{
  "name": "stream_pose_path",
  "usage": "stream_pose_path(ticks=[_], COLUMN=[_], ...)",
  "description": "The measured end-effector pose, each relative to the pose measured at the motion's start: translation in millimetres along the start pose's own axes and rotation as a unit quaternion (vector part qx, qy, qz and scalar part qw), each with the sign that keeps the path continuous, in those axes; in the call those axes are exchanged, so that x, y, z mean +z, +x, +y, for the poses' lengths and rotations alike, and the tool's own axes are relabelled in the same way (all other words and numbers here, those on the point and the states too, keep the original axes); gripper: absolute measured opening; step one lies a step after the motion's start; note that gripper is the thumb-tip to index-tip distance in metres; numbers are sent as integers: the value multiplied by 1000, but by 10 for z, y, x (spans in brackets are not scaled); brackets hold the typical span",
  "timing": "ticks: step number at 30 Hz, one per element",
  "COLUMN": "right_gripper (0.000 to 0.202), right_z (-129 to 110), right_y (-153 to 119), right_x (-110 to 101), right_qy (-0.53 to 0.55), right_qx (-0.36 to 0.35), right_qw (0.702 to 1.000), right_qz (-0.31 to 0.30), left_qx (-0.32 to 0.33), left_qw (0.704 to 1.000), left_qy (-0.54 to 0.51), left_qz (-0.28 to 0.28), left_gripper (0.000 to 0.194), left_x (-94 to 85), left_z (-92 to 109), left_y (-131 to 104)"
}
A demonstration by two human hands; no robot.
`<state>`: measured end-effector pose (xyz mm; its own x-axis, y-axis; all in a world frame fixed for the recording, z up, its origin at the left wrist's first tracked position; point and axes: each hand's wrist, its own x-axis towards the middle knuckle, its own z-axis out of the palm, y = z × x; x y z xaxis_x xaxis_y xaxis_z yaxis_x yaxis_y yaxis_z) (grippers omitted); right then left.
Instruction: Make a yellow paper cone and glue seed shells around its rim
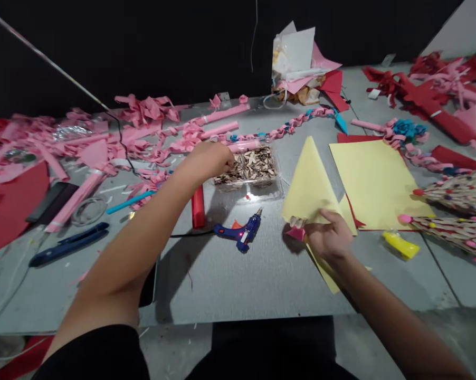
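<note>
My left hand (212, 158) reaches over the left part of a clear plastic tray (279, 192) of small pale-brown, shell-like pieces (259, 163). Its fingers are curled together at the pieces; what they pinch, if anything, is hidden. A pale yellow paper cone (311, 179) stands point up in my right hand (330, 236), whose fingers hold its lower edge and are partly out of sight. Between my hands a blue glue gun (240, 232) with a small red light lies on the grey table, its nozzle toward the tray.
Yellow sheets (374, 182) lie over red paper at right, beside decorated cones (455, 221) and a yellow packet (400, 245). Pink paper scraps and chains (151, 137) crowd the back. At left are a dark-blue cutting tool (69, 245) and coiled cable (88, 211).
</note>
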<state>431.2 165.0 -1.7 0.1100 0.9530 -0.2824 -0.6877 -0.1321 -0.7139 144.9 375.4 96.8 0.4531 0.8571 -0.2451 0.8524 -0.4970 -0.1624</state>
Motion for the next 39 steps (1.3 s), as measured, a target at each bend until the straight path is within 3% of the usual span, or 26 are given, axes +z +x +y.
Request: stream_pose_path(ticks=[3,6,11,16,19,21,25,29,31,32,35,39], right_gripper=[25,34,37,39,39,38,37,40,41,39,35,36], right_z=[-42,-102,-184,-188,-174,-166,-158,-155,-150,-147,-133,-116], right_y=[29,56,73,92,109,118,121,109,103,102,110,137], right_x=[119,165,141,152,159,153,132,123,115,108,74,32], right_qy=[30,46,56,73,82,80,53,27,24,25,23,23], right_qx=[16,35,61,86,91,83,71,55,50,51,71,71], right_qw=[999,998,996,993,992,993,995,997,998,998,997,997], right_qz=[23,23,25,27,34,39,39,38,40,40,26,18], left_qx=[18,46,53,64,26,33,57,1,-3,1,19,54], left_qw=[1000,997,977,953,919,874,782,654,614,611,640,651], left_qy=[-7,-41,-159,-292,-388,-477,-608,-753,-788,-791,-768,-752], left_qz=[-6,40,131,60,61,84,121,75,51,39,0,-86], left_gripper=[32,40,41,34,28,22,17,21,22,21,19,19], left_x=[-15,-68,-84,113,229,284,337,315,315,326,407,528], left_z=[-61,-70,112,323,473,625,996,1309,1419,1462,1542,1559], left_y=[-47,-174,-699,-1370,-1662,-1769,-1772,-1633,-1565,-1538,-1479,-1442])
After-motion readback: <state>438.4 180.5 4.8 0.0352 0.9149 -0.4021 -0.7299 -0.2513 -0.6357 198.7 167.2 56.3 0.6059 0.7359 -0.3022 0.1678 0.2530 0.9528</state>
